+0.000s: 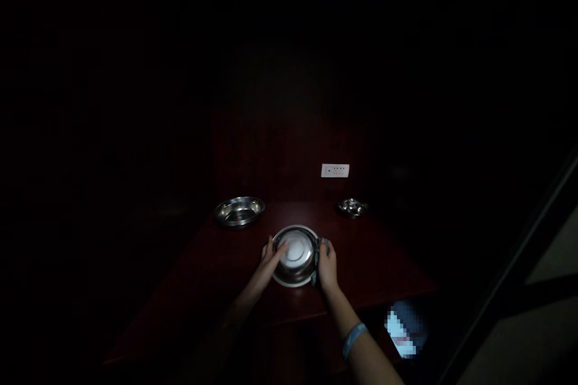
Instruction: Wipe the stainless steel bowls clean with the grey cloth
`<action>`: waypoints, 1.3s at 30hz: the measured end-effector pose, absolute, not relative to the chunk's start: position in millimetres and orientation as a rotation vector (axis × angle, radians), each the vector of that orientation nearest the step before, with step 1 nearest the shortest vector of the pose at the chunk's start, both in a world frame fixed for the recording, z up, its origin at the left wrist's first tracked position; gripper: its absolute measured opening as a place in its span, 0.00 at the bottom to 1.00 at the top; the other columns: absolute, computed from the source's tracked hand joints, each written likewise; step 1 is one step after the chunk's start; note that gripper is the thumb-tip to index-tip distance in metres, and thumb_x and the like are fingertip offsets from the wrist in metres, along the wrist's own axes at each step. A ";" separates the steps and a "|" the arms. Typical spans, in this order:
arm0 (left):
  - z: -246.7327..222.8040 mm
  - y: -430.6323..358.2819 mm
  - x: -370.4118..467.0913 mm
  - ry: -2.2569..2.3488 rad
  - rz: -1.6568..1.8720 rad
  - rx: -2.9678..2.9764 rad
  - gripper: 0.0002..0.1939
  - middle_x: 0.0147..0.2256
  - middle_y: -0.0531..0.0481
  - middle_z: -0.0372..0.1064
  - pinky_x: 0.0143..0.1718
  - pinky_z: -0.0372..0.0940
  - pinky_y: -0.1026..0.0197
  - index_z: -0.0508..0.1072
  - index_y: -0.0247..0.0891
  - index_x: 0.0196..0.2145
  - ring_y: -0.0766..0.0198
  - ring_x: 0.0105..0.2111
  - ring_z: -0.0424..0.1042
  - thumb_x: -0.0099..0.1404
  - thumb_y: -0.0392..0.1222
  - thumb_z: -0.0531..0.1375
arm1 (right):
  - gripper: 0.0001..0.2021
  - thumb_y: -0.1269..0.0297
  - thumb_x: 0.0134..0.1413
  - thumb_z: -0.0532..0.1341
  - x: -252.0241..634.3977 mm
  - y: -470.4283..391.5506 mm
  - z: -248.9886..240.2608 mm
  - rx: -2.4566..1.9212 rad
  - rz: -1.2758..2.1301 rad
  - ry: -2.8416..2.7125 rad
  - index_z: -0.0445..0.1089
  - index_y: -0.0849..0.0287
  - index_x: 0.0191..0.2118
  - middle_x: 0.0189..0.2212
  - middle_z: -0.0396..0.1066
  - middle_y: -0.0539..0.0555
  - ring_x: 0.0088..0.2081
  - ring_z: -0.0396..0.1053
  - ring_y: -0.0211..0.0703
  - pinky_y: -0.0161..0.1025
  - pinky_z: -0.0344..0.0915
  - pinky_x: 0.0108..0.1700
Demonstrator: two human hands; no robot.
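A shiny steel bowl (295, 249) is held with its underside towards me, above the dark red table (374, 264). My left hand (270, 261) grips its left edge, thumb laid over the metal and fingers behind the rim. At the right edge, my right hand (327, 261) is closed around a grey cloth (316, 252) pressed against the bowl's rim. Part of the cloth is hidden by the fingers.
A wide steel bowl (239, 212) stands at the table's back left, and a smaller steel bowl (353, 209) at the back right. A white socket panel (335, 170) is on the wall behind. Below the table's right front lies a blurred bright patch (401, 331). The surroundings are very dark.
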State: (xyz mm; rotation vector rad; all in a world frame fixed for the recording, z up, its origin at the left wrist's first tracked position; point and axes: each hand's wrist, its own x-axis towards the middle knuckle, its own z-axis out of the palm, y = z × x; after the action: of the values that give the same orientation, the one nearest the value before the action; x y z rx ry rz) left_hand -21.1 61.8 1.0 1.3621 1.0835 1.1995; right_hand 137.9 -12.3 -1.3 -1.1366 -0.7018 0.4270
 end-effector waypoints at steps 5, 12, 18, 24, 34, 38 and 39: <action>21.8 33.4 -22.4 1.087 1.069 1.445 0.48 0.69 0.32 0.49 0.70 0.43 0.51 0.59 0.34 0.66 0.44 0.70 0.47 0.54 0.58 0.68 | 0.13 0.54 0.61 0.56 136.6 -31.6 6.7 -1.192 0.424 -0.742 0.72 0.58 0.37 0.33 0.75 0.50 0.38 0.70 0.40 0.33 0.64 0.46; 18.0 37.7 -23.5 1.103 1.191 1.466 0.38 0.63 0.36 0.60 0.67 0.50 0.52 0.67 0.35 0.61 0.47 0.64 0.59 0.58 0.55 0.67 | 0.04 0.60 0.59 0.62 133.6 -40.6 8.9 -1.434 0.319 -0.753 0.70 0.54 0.36 0.25 0.69 0.47 0.31 0.69 0.42 0.36 0.63 0.42; 11.0 28.6 -18.3 0.981 1.390 1.578 0.24 0.53 0.39 0.72 0.65 0.52 0.52 0.76 0.35 0.50 0.51 0.58 0.66 0.61 0.54 0.64 | 0.08 0.55 0.61 0.59 142.2 -45.9 3.4 -1.334 0.396 -0.823 0.70 0.53 0.39 0.33 0.75 0.49 0.38 0.73 0.41 0.35 0.65 0.45; 1.7 35.9 -16.5 1.042 1.436 1.682 0.23 0.51 0.40 0.73 0.61 0.59 0.51 0.77 0.38 0.49 0.51 0.54 0.70 0.63 0.54 0.62 | 0.12 0.50 0.62 0.56 148.4 -34.1 -6.2 -1.378 0.386 -0.905 0.70 0.51 0.42 0.38 0.78 0.53 0.42 0.75 0.44 0.38 0.68 0.47; -1.8 38.7 -17.3 1.046 1.450 1.739 0.23 0.49 0.40 0.73 0.60 0.61 0.51 0.77 0.38 0.50 0.52 0.52 0.71 0.65 0.56 0.60 | 0.16 0.46 0.61 0.55 150.5 -30.4 -12.5 -1.336 0.371 -0.932 0.70 0.52 0.42 0.38 0.78 0.53 0.42 0.75 0.45 0.39 0.68 0.47; -0.6 37.6 -17.2 1.055 1.445 1.744 0.23 0.49 0.40 0.73 0.59 0.61 0.51 0.77 0.38 0.50 0.52 0.52 0.71 0.65 0.56 0.59 | 0.16 0.47 0.60 0.56 150.9 -29.1 -12.3 -1.314 0.371 -0.925 0.70 0.52 0.41 0.37 0.78 0.53 0.41 0.75 0.45 0.39 0.68 0.46; -0.8 38.0 -17.1 1.053 1.447 1.741 0.24 0.49 0.40 0.73 0.59 0.61 0.51 0.77 0.38 0.50 0.52 0.52 0.71 0.65 0.56 0.59 | 0.16 0.47 0.60 0.56 151.1 -28.4 -12.4 -1.307 0.370 -0.927 0.70 0.52 0.41 0.37 0.78 0.53 0.41 0.75 0.45 0.39 0.68 0.46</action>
State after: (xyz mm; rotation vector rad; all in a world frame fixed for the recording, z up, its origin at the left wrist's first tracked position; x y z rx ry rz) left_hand -17.1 38.0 -0.8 1.7415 1.0533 1.4468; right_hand 151.1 -28.4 -12.4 -1.3072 -0.9270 0.3702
